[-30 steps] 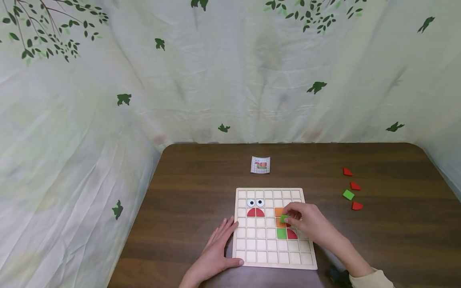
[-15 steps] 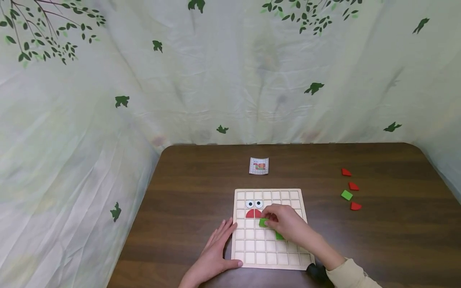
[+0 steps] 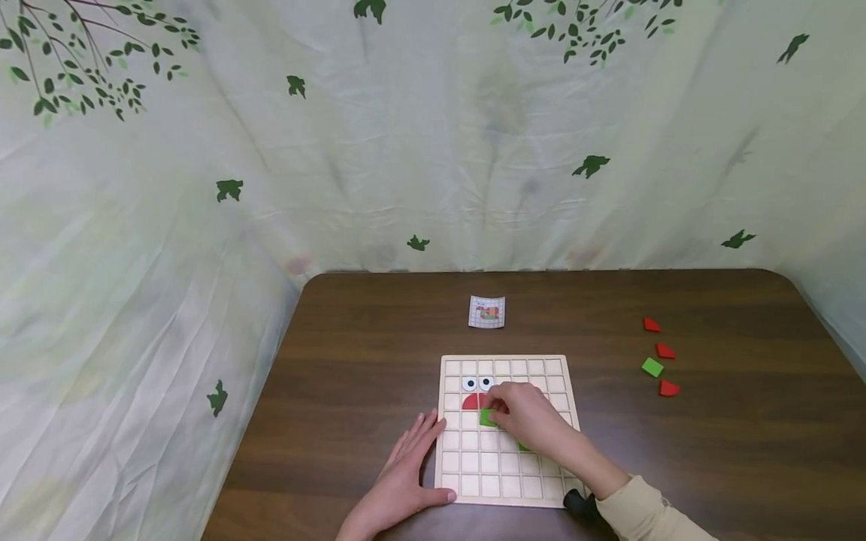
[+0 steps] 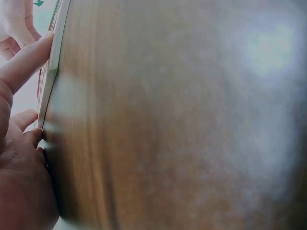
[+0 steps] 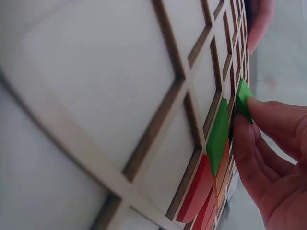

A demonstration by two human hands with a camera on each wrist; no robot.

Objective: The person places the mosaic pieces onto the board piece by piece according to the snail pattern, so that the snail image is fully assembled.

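Observation:
A wooden grid board [image 3: 498,485] lies in front of me on the table. My left hand [image 3: 404,475] rests along its left edge, fingers straight and thumb at the near left corner. In the left wrist view, thumb and fingers touch the board's side [image 4: 56,55]. My right hand [image 3: 531,418] pinches a green square tile [image 3: 486,418] between thumb and fingers, over the cell just below the red quarter-round pieces [image 3: 470,403]. Two eye tiles [image 3: 469,383] sit above those. Another green tile [image 5: 218,134] is set in the board beside red pieces [image 5: 196,189] and orange, mostly hidden by my right hand in the head view.
A small picture card [image 3: 486,312] lies beyond the board. To the right are several loose red quarter-round pieces [image 3: 666,351] and a loose green square tile [image 3: 652,367]. A white curtain [image 3: 433,150] with leaf and bird prints hangs behind the table [image 3: 365,338].
My right hand has carried the green tile leftward across the board, from the orange pieces to below the red ones, and lately just slightly further left. My left hand has stayed at the edge.

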